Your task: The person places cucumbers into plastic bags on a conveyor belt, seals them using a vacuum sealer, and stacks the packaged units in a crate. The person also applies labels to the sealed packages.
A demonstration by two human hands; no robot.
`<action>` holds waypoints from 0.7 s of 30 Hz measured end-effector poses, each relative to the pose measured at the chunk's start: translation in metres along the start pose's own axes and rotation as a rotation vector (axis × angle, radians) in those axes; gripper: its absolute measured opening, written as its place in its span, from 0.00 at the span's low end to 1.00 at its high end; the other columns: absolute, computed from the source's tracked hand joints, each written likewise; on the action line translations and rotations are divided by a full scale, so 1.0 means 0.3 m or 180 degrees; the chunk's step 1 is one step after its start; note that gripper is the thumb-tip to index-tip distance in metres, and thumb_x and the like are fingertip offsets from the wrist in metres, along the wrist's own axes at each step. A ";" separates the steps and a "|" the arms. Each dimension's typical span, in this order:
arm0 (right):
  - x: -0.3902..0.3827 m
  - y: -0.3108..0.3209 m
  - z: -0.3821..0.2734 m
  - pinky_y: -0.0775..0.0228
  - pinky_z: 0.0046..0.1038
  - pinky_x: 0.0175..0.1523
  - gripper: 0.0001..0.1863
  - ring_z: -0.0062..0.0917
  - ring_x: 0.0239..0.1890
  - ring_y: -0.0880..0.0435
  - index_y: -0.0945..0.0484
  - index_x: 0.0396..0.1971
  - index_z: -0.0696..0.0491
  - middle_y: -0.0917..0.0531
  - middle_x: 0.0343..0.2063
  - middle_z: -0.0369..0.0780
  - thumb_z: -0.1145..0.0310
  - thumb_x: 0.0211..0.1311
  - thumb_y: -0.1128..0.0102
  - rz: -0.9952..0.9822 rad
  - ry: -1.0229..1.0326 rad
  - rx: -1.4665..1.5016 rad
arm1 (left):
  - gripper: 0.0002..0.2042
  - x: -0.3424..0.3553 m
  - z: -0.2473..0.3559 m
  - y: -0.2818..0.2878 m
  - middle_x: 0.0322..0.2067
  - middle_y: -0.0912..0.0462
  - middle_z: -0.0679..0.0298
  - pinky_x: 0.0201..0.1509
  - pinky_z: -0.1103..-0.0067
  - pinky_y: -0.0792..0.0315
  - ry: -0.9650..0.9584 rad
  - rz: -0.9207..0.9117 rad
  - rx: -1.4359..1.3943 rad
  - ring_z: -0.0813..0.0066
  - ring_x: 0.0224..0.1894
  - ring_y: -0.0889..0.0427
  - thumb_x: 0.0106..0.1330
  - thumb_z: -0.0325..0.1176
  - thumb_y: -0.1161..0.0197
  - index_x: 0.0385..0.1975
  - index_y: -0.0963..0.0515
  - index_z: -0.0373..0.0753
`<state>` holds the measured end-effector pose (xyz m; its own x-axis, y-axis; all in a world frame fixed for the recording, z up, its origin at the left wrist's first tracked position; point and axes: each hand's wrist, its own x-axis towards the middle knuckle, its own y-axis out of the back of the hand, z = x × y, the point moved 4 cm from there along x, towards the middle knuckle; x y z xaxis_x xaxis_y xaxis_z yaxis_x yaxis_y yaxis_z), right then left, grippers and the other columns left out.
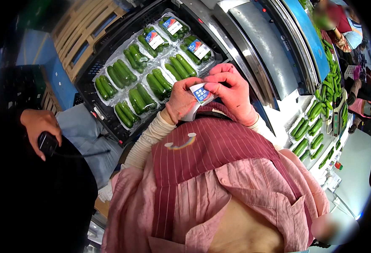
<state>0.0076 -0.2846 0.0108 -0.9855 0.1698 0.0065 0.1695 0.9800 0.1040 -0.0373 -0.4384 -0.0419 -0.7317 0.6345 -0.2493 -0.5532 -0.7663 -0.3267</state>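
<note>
Close in front of my apron, my left hand (180, 100) pinches a strip of sticker labels (191, 113) on white backing. The fingers of my right hand (235, 93) are closed on the edge of the top label (201, 93), which is blue, red and white. Whether it has come off the backing I cannot tell. Just beyond my hands lies a black plastic crate (93, 80) holding several wrapped trays of green cucumbers (155, 84). Three trays at its far right bear similar labels, such as this sticker (201, 50); the other trays show none.
Right of the crate stands a metal packing machine (257, 40). Beyond it, more cucumbers (300, 130) lie on a white work surface. At left, another person's hand (42, 130) holds a black corded device (48, 143). Wooden pallets (82, 36) stand at the far left.
</note>
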 end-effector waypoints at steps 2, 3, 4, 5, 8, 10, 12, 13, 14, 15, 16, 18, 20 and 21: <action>0.012 -0.008 0.006 0.28 0.23 0.48 0.08 0.22 0.41 0.21 0.14 0.36 0.54 0.19 0.37 0.38 0.75 0.54 0.30 0.0113 0.0589 -0.0374 | 0.10 0.002 -0.015 0.013 0.34 0.15 0.68 0.41 0.85 0.25 0.0371 -0.0109 -0.0241 0.86 0.37 0.20 0.59 0.27 0.28 0.39 0.17 0.34; 0.015 -0.022 0.001 0.28 0.24 0.48 0.06 0.23 0.42 0.21 0.16 0.33 0.55 0.20 0.38 0.38 0.77 0.55 0.31 0.0135 0.0700 -0.0405 | 0.10 -0.001 -0.028 0.023 0.33 0.15 0.68 0.40 0.83 0.25 0.0406 -0.0130 -0.0136 0.84 0.36 0.19 0.61 0.30 0.29 0.39 0.17 0.33; 0.025 -0.024 0.005 0.28 0.24 0.48 0.05 0.23 0.42 0.21 0.16 0.32 0.55 0.20 0.38 0.38 0.77 0.55 0.32 0.0195 0.0624 -0.0182 | 0.10 -0.004 -0.042 0.035 0.32 0.15 0.67 0.40 0.82 0.25 0.0594 -0.0088 0.0192 0.84 0.36 0.19 0.62 0.31 0.30 0.39 0.17 0.33; 0.039 -0.017 0.007 0.28 0.24 0.48 0.04 0.22 0.41 0.21 0.17 0.32 0.56 0.20 0.38 0.38 0.77 0.56 0.32 0.0252 0.0546 0.0041 | 0.11 -0.007 -0.049 0.046 0.32 0.15 0.67 0.40 0.81 0.25 0.0785 -0.0042 0.0518 0.83 0.36 0.19 0.63 0.33 0.31 0.39 0.17 0.32; 0.117 0.019 -0.016 0.28 0.21 0.47 0.02 0.17 0.39 0.22 0.19 0.32 0.58 0.18 0.37 0.36 0.76 0.62 0.37 0.0653 0.0026 0.0858 | 0.16 -0.035 -0.202 0.130 0.28 0.15 0.61 0.38 0.77 0.26 0.1204 -0.0377 0.1598 0.78 0.33 0.19 0.65 0.42 0.34 0.39 0.17 0.34; 0.199 0.020 -0.012 0.28 0.19 0.46 0.05 0.16 0.37 0.20 0.18 0.35 0.59 0.16 0.35 0.35 0.74 0.62 0.36 0.0892 -0.0509 0.0151 | 0.14 -0.089 -0.256 0.162 0.26 0.17 0.62 0.33 0.79 0.28 0.1481 -0.0919 0.2373 0.79 0.28 0.21 0.64 0.42 0.33 0.39 0.16 0.37; 0.295 -0.030 0.062 0.27 0.19 0.43 0.09 0.14 0.36 0.20 0.16 0.35 0.60 0.15 0.32 0.36 0.68 0.62 0.34 0.0439 -0.0639 0.0063 | 0.15 -0.106 -0.287 0.186 0.25 0.17 0.59 0.34 0.77 0.27 0.1446 -0.0929 0.2290 0.74 0.27 0.20 0.63 0.43 0.35 0.39 0.16 0.38; 0.329 -0.062 0.136 0.27 0.20 0.43 0.10 0.15 0.35 0.19 0.16 0.35 0.58 0.14 0.31 0.36 0.66 0.61 0.34 0.0179 -0.0697 -0.0106 | 0.16 -0.106 -0.295 0.189 0.24 0.18 0.57 0.35 0.76 0.27 0.1416 -0.0949 0.2251 0.72 0.27 0.20 0.62 0.44 0.35 0.40 0.16 0.38; 0.353 -0.093 0.236 0.26 0.21 0.44 0.10 0.17 0.34 0.18 0.16 0.36 0.57 0.14 0.30 0.37 0.65 0.61 0.33 -0.0072 -0.0756 -0.0274 | 0.16 -0.104 -0.271 0.181 0.24 0.17 0.57 0.35 0.75 0.26 0.1603 -0.0990 0.2310 0.71 0.28 0.19 0.62 0.44 0.35 0.40 0.16 0.38; 0.370 -0.118 0.357 0.26 0.24 0.44 0.12 0.20 0.35 0.16 0.15 0.36 0.55 0.13 0.29 0.38 0.62 0.60 0.32 -0.0220 -0.0687 -0.0628 | 0.16 -0.096 -0.221 0.163 0.25 0.17 0.57 0.36 0.74 0.26 0.1786 -0.1030 0.2376 0.70 0.28 0.19 0.61 0.43 0.35 0.40 0.16 0.37; 0.382 -0.149 0.461 0.25 0.26 0.45 0.13 0.24 0.35 0.14 0.15 0.37 0.53 0.13 0.29 0.40 0.60 0.59 0.32 -0.0395 -0.0605 -0.0983 | 0.16 -0.090 -0.195 0.155 0.25 0.17 0.57 0.37 0.74 0.26 0.1965 -0.1040 0.2434 0.69 0.29 0.19 0.61 0.43 0.35 0.40 0.16 0.37; 0.389 -0.197 0.533 0.25 0.33 0.48 0.15 0.36 0.39 0.13 0.15 0.36 0.49 0.13 0.31 0.43 0.53 0.57 0.32 -0.0553 -0.0821 -0.1585 | 0.15 -0.102 -0.224 0.171 0.27 0.15 0.57 0.36 0.74 0.26 0.1811 -0.0992 0.2583 0.71 0.29 0.19 0.60 0.41 0.36 0.40 0.16 0.38; 0.408 -0.224 0.586 0.25 0.34 0.49 0.14 0.38 0.41 0.14 0.15 0.34 0.47 0.13 0.34 0.43 0.53 0.58 0.32 -0.0559 -0.0868 -0.1787 | 0.14 -0.118 -0.260 0.194 0.27 0.15 0.58 0.35 0.74 0.26 0.1771 -0.0863 0.2494 0.71 0.29 0.19 0.60 0.40 0.36 0.40 0.16 0.38; 0.427 -0.241 0.578 0.26 0.36 0.50 0.13 0.39 0.41 0.15 0.15 0.34 0.47 0.14 0.36 0.43 0.53 0.58 0.33 -0.0499 -0.0626 -0.1874 | 0.14 -0.124 -0.266 0.205 0.27 0.15 0.58 0.34 0.73 0.26 0.1737 -0.0829 0.2384 0.71 0.28 0.19 0.61 0.40 0.37 0.40 0.16 0.38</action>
<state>-0.1289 -0.3157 -0.1683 -0.9681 0.0997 -0.2300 -0.0663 0.7831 0.6183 -0.0123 -0.5010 -0.1255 -0.3685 0.6086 -0.7027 -0.9212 -0.3406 0.1881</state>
